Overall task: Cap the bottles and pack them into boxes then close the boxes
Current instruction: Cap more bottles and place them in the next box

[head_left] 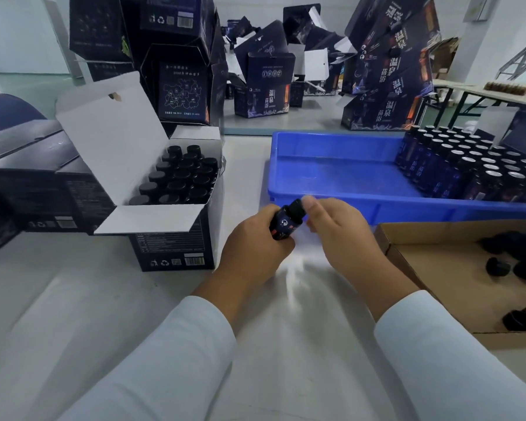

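while the left hand [254,238] is gripping a small dark bottle [286,221] around its body, fingers curled on it, the right hand [336,229] is pinching the black cap [296,208] on its neck with thumb and fingertips. the bottle is tilting toward the right, above the white table [286,344], just in front of the blue tray [331,171]. its label is dark blue with a pale round emblem and a red patch. capped bottles [181,174] are standing in the open box [170,226] at left; uncapped bottles [474,165] are filling the tray's right end. loose caps [498,265] are lying in a cardboard box [431,268].
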